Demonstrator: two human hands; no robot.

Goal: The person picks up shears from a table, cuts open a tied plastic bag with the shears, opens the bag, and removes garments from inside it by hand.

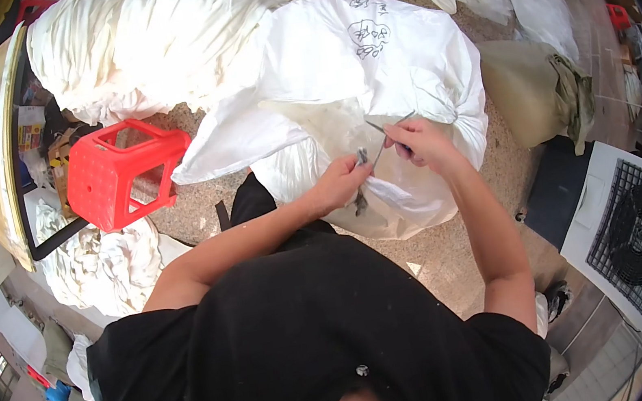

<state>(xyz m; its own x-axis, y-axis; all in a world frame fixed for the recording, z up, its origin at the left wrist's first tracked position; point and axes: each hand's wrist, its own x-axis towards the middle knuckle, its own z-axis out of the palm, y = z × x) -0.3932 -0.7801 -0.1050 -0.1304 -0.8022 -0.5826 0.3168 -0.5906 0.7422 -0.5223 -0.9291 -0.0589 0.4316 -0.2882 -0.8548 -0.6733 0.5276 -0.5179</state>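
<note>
Pinched in my left hand is a small dark grey piece of material, hanging below the fingers. My right hand grips dark-handled scissors, whose blades are spread apart and point up and to the left, close to my left hand. Both hands are over a large white sack with dark markings, its mouth turned toward me. Inside and around that mouth lies pale, thin plastic.
A red plastic stool lies tipped at the left. White gathered cloth is piled behind it, more cloth below. A beige sack and a fan unit stand at the right.
</note>
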